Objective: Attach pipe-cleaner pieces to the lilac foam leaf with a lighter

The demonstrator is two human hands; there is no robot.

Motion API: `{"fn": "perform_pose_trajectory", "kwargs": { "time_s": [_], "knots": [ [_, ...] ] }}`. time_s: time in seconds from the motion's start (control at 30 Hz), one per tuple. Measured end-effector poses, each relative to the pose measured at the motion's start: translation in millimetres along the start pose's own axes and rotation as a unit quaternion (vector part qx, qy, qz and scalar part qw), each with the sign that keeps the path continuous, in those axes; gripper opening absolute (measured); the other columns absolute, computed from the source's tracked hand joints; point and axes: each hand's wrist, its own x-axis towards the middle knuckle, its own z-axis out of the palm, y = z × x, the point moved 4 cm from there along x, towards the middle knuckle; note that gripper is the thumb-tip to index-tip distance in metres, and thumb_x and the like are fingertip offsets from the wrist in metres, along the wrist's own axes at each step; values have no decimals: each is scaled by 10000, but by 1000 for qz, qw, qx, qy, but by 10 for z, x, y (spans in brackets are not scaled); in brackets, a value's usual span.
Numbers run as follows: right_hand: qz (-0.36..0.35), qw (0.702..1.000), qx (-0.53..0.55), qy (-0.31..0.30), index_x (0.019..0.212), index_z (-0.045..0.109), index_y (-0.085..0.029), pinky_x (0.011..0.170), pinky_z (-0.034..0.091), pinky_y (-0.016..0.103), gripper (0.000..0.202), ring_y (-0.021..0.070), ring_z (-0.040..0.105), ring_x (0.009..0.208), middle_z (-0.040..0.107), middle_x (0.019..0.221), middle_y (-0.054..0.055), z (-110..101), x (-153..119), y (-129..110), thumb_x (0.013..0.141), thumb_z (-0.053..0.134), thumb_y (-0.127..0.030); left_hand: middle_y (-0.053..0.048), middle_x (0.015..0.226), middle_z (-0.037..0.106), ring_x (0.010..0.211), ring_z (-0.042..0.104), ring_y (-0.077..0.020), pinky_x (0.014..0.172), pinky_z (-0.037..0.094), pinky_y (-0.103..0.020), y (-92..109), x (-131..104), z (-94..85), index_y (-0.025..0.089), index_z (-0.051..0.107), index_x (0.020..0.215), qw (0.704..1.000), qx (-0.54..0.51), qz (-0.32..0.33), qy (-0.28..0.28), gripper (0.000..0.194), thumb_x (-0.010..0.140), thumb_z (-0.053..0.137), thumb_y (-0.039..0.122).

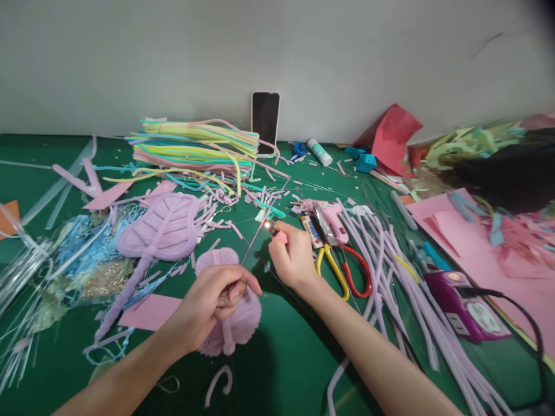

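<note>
My left hand [223,294] is closed over a purple fuzzy leaf-like piece [247,323], with a thin strand [255,237] running up and right from its fingers. My right hand [292,251] is wrapped round a small pink lighter [281,237], whose bright flame glows at the strand. To the left lies a larger purple leaf shape [160,228] with a wrapped stem. Scissors [336,248] with red and yellow handles rest right of my right hand, beside a pink glue gun [333,219]. A short curled purple piece [221,381] lies at the front.
Coloured pipe cleaners [191,150] are piled at the back beside a phone [266,118] leaning on the wall. Purple stems [416,300] and a purple power socket [468,309] lie at the right. Blue netting [93,242] and clear strips are at the left.
</note>
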Motion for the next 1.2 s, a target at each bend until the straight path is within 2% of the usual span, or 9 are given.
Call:
{"fn": "perform_pose_trajectory", "kwargs": {
  "time_s": [0.7,1.2],
  "knots": [
    [60,997,-45,21,591,277,-239,507,174,277,229,125,306,478,329,497,-48,-28,70,116,795,357,-307,74,470,312,384,139,-3,357,64,-173,-10,7,34,92,706,649,1000,20,-11,-11,315,765,577,354],
    [70,995,-77,12,592,283,-241,506,172,283,237,129,306,480,337,499,-45,-19,69,123,801,380,-292,73,474,310,382,129,-10,351,57,-181,0,2,34,97,708,660,1000,25,-12,-13,306,776,559,337]
  ]
}}
